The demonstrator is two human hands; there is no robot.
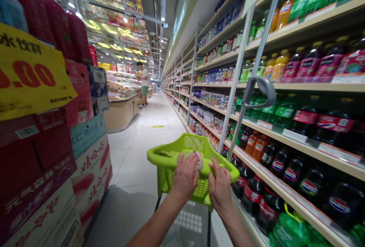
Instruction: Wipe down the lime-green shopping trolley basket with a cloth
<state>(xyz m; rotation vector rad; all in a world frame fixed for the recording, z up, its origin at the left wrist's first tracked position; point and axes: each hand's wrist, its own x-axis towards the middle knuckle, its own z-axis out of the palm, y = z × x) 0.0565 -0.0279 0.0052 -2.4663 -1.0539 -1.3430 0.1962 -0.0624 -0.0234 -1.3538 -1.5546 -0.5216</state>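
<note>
A lime-green plastic shopping cart with a perforated basket stands in front of me in the aisle. My left hand is closed over the middle of its handle. Right beside it, my right hand grips the handle's right part, with the thumb and forefinger near the top of the bar. A small pale, patterned thing shows just past my left fingers; what it is I cannot make out. My hands hide part of the basket's inside.
Drink shelves run along the right, with a grey handle on a metal pole. Stacked drink cartons and a yellow price sign rise at left. Ahead, a person stands near a wooden display counter beside the tiled floor.
</note>
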